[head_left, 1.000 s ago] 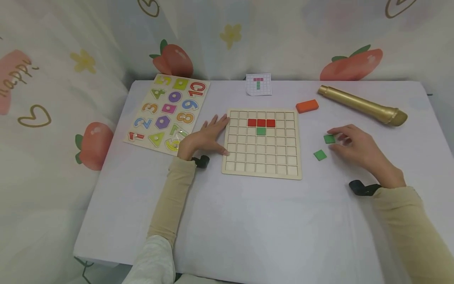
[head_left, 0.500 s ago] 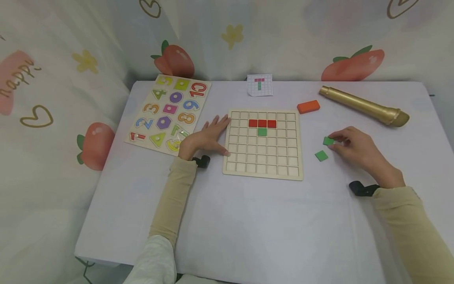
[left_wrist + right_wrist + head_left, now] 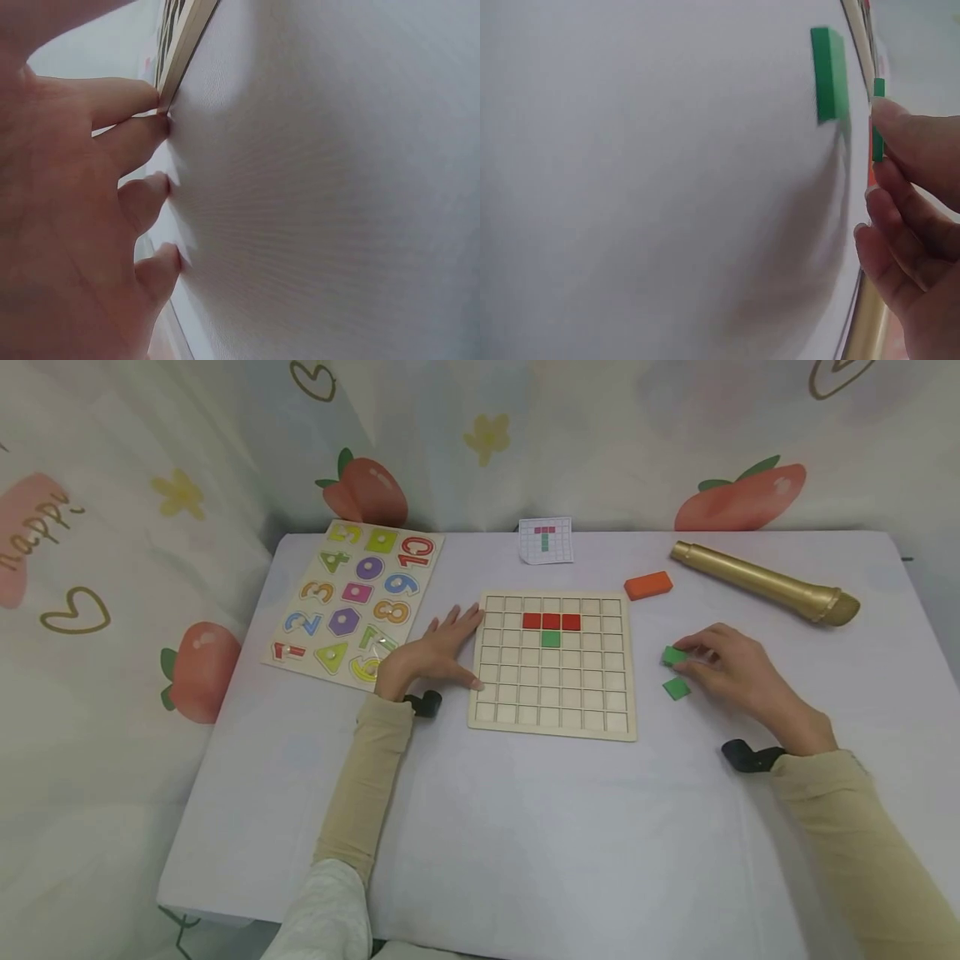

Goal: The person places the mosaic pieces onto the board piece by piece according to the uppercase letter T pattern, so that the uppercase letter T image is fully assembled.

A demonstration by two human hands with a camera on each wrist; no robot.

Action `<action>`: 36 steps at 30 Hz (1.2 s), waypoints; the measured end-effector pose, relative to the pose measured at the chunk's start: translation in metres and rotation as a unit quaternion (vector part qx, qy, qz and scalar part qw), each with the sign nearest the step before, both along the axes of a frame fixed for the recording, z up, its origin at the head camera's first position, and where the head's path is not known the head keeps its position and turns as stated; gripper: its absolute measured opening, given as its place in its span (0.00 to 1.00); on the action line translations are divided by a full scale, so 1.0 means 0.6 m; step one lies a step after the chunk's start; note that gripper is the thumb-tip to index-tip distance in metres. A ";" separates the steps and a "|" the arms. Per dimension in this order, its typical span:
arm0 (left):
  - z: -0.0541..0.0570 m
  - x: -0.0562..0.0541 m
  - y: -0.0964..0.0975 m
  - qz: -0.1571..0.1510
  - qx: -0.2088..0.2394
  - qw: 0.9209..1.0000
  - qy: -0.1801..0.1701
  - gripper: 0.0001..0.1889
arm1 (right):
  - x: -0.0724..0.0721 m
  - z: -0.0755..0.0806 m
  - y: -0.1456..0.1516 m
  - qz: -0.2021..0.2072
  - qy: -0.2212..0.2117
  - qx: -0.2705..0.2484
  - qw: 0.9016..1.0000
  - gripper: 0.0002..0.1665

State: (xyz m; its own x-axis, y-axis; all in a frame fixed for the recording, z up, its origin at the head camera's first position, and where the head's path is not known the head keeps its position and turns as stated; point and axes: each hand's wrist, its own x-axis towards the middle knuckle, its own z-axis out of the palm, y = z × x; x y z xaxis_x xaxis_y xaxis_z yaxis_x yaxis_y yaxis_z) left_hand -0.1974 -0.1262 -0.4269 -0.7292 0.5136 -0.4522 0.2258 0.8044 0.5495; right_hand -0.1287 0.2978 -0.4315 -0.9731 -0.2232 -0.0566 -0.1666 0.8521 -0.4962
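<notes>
My right hand (image 3: 738, 675) pinches a green square tile (image 3: 879, 142) between thumb and fingers, right of the board. Just below it in the head view, a second green tile (image 3: 677, 688) lies on the table. My left hand (image 3: 433, 653) is spread, thumb and fingertips along the left edge of the wooden grid board (image 3: 517, 713); the left wrist view has its fingertips (image 3: 163, 129) on the tabletop by the board's side. Three red tiles (image 3: 551, 622) sit in a row on the board, with one green tile (image 3: 551, 639) under the middle one.
A card (image 3: 545, 541) printed with a pink and green T pattern lies behind the board. To the right are an orange block (image 3: 648, 585) and a gold microphone-shaped tube (image 3: 765, 583). A number puzzle board (image 3: 352, 602) lies at the left, partly behind my left wrist.
My right hand has moved left with the pinched green tile, towards the board. The left hand, the loose green tile and the tiles on the board stay where they were.
</notes>
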 end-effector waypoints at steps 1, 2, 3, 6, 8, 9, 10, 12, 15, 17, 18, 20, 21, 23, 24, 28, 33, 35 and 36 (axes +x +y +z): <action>0.000 0.000 0.000 0.000 0.000 1.000 0.001 0.64 | -0.001 0.001 -0.005 0.003 0.002 -0.002 1.000 0.18; 0.001 0.000 0.000 0.001 0.000 1.000 0.002 0.64 | -0.001 0.003 -0.010 0.003 0.002 -0.005 1.000 0.18; 0.001 0.001 0.001 0.001 0.000 1.000 0.003 0.64 | -0.002 0.005 -0.015 0.005 0.004 -0.006 1.000 0.18; 0.002 0.001 0.002 0.000 -0.001 1.000 0.005 0.64 | -0.005 0.009 -0.030 0.016 0.015 -0.011 1.000 0.17; 0.002 0.002 0.002 0.000 -0.002 1.000 0.006 0.64 | -0.006 0.012 -0.040 0.028 0.025 -0.019 0.999 0.16; 0.002 0.002 0.002 0.000 -0.002 1.000 0.006 0.64 | -0.007 0.013 -0.045 0.034 0.031 -0.023 0.999 0.16; 0.002 0.001 0.002 -0.001 -0.002 1.000 0.007 0.64 | -0.007 0.015 -0.049 0.039 0.036 -0.027 0.998 0.16; 0.002 0.001 0.002 -0.001 -0.002 1.000 0.008 0.64 | -0.009 0.016 -0.058 0.050 0.043 -0.035 0.997 0.15; 0.002 0.001 0.001 -0.001 -0.001 1.000 0.009 0.64 | -0.012 0.018 -0.071 0.059 0.043 -0.046 0.996 0.15; 0.003 0.001 0.002 0.000 -0.001 1.000 0.008 0.64 | -0.014 0.018 -0.079 0.063 0.042 -0.052 0.996 0.15; 0.003 0.002 0.002 0.000 -0.001 1.000 0.007 0.64 | -0.016 0.018 -0.083 0.065 0.041 -0.054 0.996 0.15; 0.004 0.002 0.002 0.002 -0.001 1.000 0.006 0.64 | -0.018 0.017 -0.090 0.068 0.040 -0.058 0.995 0.15; 0.004 0.002 0.002 0.002 0.000 1.000 0.004 0.64 | -0.018 0.017 -0.094 0.069 0.039 -0.058 0.995 0.15; 0.005 0.003 0.003 0.003 -0.001 1.000 0.003 0.64 | -0.020 0.017 -0.102 0.070 0.035 -0.058 0.995 0.14; 0.005 0.002 0.002 0.003 -0.002 1.000 0.004 0.64 | -0.020 0.018 -0.107 0.071 0.035 -0.058 0.995 0.14; 0.003 0.002 0.002 0.001 -0.003 1.000 0.006 0.64 | -0.024 0.020 -0.124 0.076 0.027 -0.061 0.995 0.14; -0.001 0.001 0.001 0.002 -0.002 1.000 0.005 0.64 | -0.031 0.019 -0.145 0.081 0.014 -0.069 0.994 0.15; -0.002 0.001 0.001 0.003 0.000 1.000 0.004 0.64 | -0.033 0.017 -0.152 0.088 0.010 -0.073 0.993 0.15; -0.003 0.000 0.001 0.003 0.002 1.000 0.004 0.64 | -0.035 0.016 -0.155 0.092 0.008 -0.075 0.993 0.15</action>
